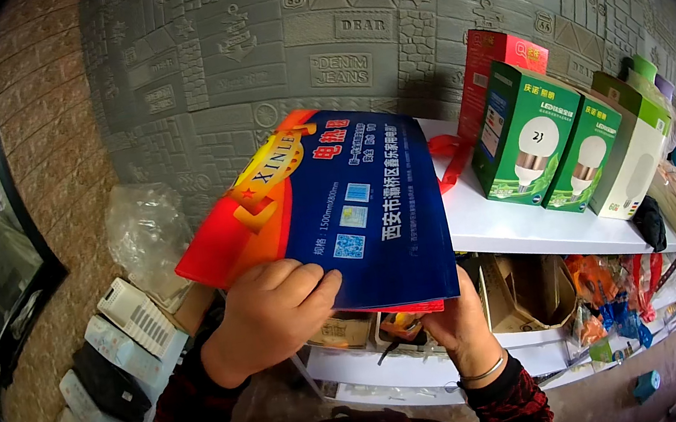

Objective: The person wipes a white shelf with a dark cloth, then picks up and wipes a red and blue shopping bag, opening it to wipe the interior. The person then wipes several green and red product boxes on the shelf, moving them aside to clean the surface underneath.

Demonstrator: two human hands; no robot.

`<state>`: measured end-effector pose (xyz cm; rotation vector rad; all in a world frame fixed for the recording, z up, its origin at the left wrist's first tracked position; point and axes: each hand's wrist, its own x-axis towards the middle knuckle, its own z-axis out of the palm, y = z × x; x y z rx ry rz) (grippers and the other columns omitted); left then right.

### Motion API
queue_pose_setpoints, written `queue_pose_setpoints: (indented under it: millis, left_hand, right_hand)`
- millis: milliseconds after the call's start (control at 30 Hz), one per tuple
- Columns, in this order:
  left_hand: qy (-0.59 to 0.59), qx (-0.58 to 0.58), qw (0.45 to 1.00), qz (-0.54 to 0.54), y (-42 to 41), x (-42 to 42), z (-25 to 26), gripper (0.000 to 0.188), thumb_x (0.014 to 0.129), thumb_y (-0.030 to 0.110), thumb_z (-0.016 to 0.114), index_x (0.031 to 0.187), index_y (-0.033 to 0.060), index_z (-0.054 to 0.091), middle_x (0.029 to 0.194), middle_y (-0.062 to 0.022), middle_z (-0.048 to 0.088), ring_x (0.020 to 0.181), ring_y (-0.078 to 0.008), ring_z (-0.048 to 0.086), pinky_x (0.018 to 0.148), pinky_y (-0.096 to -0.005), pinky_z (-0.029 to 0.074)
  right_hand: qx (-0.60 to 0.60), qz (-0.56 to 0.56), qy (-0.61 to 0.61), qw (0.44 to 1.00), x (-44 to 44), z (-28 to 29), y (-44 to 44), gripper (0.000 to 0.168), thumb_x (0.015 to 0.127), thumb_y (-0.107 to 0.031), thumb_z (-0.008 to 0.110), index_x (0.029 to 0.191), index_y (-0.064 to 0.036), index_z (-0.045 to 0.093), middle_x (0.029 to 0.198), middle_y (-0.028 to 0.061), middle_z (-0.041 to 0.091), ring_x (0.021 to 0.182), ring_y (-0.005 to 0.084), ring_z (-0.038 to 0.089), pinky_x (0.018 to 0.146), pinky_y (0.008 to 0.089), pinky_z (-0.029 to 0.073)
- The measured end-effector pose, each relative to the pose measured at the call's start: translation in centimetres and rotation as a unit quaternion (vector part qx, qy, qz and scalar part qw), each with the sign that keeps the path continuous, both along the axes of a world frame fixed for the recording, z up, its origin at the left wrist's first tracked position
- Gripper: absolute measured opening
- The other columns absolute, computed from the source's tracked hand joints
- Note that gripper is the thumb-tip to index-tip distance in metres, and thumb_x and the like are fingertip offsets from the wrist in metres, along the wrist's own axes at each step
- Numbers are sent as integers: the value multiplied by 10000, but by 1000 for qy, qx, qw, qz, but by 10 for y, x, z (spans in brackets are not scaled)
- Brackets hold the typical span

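A stack of blue, red and yellow printed packaging sheets or bags (370,206) spans both hands in front of the white shelf; whether it is one folded piece cannot be told. My left hand (275,317) lies over its lower left edge, fingers curled on the printed face. At the lower right corner, my right hand (460,317) grips from below, its fingers mostly hidden behind the sheets. Red edges of another layer show under the blue one. A red ribbon (451,159) rests on the shelf just right of the packaging.
Green LED bulb boxes (525,133), a red box (487,73) and a pale box (628,157) stand on the white shelf (510,238). Below are an open cardboard box (527,291) and plastic-wrapped goods. Clear plastic (146,231) and a rack with baskets (136,317) are at left.
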<state>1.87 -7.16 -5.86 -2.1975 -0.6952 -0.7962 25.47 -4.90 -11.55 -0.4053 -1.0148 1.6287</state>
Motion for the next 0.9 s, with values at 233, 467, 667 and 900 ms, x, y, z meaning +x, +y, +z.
queue_pose_setpoints:
  millis: [233,467,667,900]
  left_hand:
    - [-81,-41,996,-10,1,10,3,404,653,425,745,819,75,630,704,2,491,637,-145,493,547,-242,419]
    - [-119,-88,989,-20,5,12,7,392,654,426,748,826,92,636,712,-3,495,650,-150,517,538,-249,429]
    - [-111,-119,987,-7,-3,31,15,525,616,462,760,960,79,656,833,-29,579,709,-194,580,592,-290,481]
    - [-83,-91,992,12,-11,51,13,377,691,257,683,1013,69,629,885,-34,586,741,-185,587,628,-290,487]
  right_hand:
    - [4,-18,27,999,-8,5,5,384,922,-241,525,1212,8,480,1124,110,579,990,174,586,866,326,483]
    - [-20,-35,39,998,-5,4,8,313,908,-119,551,1181,25,500,1086,117,596,933,187,612,832,320,510]
    - [7,-33,3,999,-15,10,8,316,902,-89,551,1194,15,494,1100,123,593,955,208,614,830,333,526]
    - [18,-22,-36,999,-17,12,7,340,904,-118,552,1209,12,481,1123,130,576,982,211,602,832,335,525]
